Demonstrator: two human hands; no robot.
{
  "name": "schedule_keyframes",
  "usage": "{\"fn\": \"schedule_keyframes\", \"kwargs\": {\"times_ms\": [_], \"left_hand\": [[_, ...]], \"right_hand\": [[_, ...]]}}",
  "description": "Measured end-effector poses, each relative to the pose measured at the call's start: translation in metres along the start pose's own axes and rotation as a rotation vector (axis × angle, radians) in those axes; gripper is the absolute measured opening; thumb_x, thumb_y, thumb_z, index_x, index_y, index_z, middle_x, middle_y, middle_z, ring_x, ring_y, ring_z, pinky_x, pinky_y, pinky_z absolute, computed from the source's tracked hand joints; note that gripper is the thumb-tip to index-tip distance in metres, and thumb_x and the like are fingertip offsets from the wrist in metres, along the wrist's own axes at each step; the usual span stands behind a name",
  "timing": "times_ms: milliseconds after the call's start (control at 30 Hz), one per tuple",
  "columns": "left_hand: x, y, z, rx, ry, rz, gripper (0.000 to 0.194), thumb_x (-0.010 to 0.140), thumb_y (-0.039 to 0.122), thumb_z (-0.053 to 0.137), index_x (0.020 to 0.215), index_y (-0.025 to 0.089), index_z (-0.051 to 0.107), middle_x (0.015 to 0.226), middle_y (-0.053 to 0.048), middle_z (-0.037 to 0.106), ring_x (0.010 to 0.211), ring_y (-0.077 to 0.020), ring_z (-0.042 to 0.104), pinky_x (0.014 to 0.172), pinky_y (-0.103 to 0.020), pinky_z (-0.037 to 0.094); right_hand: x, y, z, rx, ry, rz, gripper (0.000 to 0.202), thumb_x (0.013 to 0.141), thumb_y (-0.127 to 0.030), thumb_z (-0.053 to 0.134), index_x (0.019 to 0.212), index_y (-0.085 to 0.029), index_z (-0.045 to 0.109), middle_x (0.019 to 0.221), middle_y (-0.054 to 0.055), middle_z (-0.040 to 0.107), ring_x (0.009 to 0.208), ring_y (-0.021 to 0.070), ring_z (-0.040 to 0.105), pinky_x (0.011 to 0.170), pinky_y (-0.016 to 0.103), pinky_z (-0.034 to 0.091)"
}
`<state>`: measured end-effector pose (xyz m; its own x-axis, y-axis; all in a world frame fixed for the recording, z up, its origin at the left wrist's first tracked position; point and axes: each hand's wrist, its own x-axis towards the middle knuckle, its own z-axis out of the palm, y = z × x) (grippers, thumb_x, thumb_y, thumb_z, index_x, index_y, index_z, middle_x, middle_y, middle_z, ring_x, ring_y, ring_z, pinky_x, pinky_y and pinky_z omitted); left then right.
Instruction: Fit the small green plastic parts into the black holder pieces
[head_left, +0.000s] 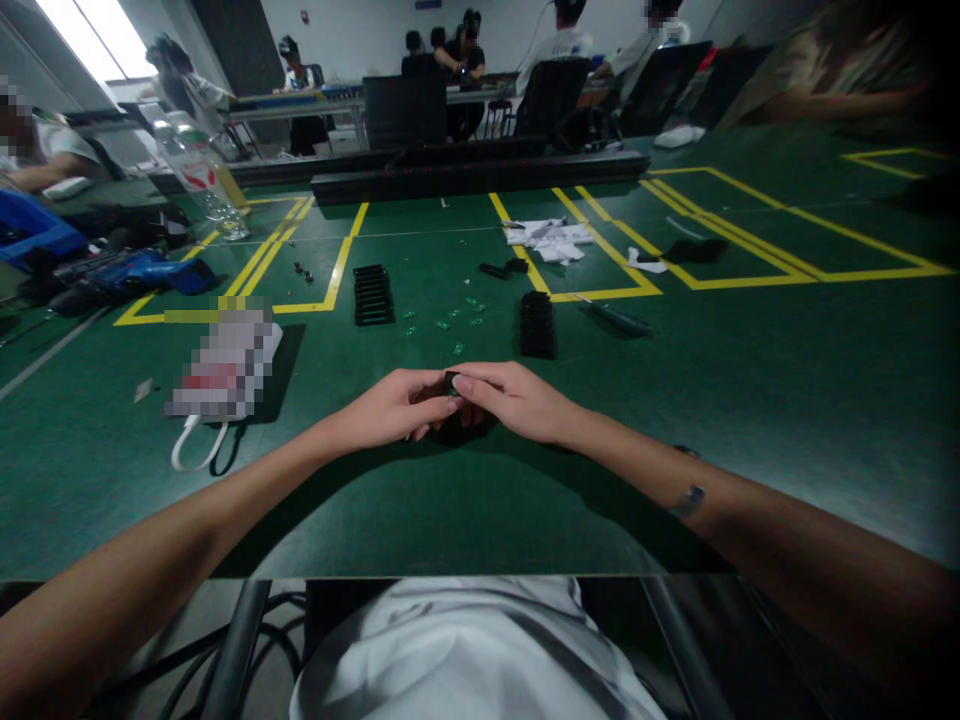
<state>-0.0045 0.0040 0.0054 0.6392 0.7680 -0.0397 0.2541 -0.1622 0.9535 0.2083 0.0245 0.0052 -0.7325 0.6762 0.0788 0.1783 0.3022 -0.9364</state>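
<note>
Black part [451, 379] sits between hands [517, 398], green chips [458, 349] and racks [537, 325] beyond.

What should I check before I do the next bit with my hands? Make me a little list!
1. Left hand and right hand both on the small dark piece: ok.
2. All of the small dark piece easy to see: not ok, fingers cover much of it.
3. Small green pieces gathered together: not ok, they lie scattered beyond the hands.
4. Left black rack and right black rack on the table: ok.
5. White cable away from the hands: ok, it is off to the left.
6. Green pieces free of damage: cannot tell, too small.
</note>
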Motion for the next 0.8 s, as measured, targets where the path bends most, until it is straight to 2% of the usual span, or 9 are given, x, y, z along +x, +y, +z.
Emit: {"fn": "schedule_keyframes", "kwargs": {"times_ms": [167, 367, 467, 633, 800], "left_hand": [[-0.0006, 0.0022, -0.0008, 0.01, -0.031, 0.023, 0.029, 0.094, 0.039, 0.058, 0.103, 0.012, 0.062, 0.071, 0.001, 0.055, 0.053, -0.0069, 0.048, 0.047, -0.016, 0.039], [-0.0011, 0.0045, -0.001, 0.024, -0.028, 0.043, 0.03, 0.093, 0.037, 0.059, 0.109, 0.012, 0.063, 0.067, 0.002, 0.054, 0.052, -0.0072, 0.048, 0.047, -0.016, 0.038], [-0.0013, 0.005, -0.0014, 0.022, -0.027, 0.043, 0.032, 0.094, 0.037, 0.059, 0.114, 0.012, 0.062, 0.066, 0.003, 0.053, 0.051, -0.0071, 0.047, 0.047, -0.017, 0.037], [-0.0022, 0.0042, -0.0036, 0.011, -0.035, 0.02, 0.031, 0.094, 0.039, 0.059, 0.106, 0.011, 0.062, 0.064, 0.004, 0.052, 0.049, -0.0066, 0.045, 0.046, -0.018, 0.035], [-0.0018, -0.0003, -0.0039, -0.029, -0.015, 0.009, 0.03, 0.097, 0.042, 0.054, 0.093, 0.013, 0.059, 0.062, 0.004, 0.05, 0.048, -0.0067, 0.046, 0.046, -0.017, 0.037]], "right_hand": [[0.0006, -0.0003, -0.0001, -0.008, 0.011, 0.002, 0.038, 0.097, -0.05, 0.051, 0.107, -0.017, 0.066, 0.091, 0.004, 0.07, 0.073, 0.0148, 0.063, 0.065, 0.025, 0.049], [0.0003, -0.0005, -0.0007, -0.018, 0.008, -0.007, 0.041, 0.099, -0.051, 0.045, 0.094, -0.016, 0.065, 0.079, 0.003, 0.065, 0.07, 0.0148, 0.061, 0.064, 0.025, 0.048], [0.0002, 0.001, -0.0008, 0.004, 0.013, -0.017, 0.041, 0.1, -0.05, 0.044, 0.095, -0.015, 0.065, 0.078, 0.003, 0.064, 0.069, 0.0144, 0.06, 0.064, 0.025, 0.048], [0.0002, 0.0031, -0.0003, 0.04, 0.031, -0.005, 0.04, 0.1, -0.047, 0.045, 0.121, -0.018, 0.062, 0.082, 0.003, 0.066, 0.069, 0.0149, 0.061, 0.064, 0.026, 0.05], [-0.0005, 0.0016, -0.0005, 0.035, 0.035, -0.01, 0.041, 0.1, -0.045, 0.046, 0.125, -0.018, 0.062, 0.086, 0.004, 0.067, 0.071, 0.0148, 0.062, 0.065, 0.026, 0.051]]}}
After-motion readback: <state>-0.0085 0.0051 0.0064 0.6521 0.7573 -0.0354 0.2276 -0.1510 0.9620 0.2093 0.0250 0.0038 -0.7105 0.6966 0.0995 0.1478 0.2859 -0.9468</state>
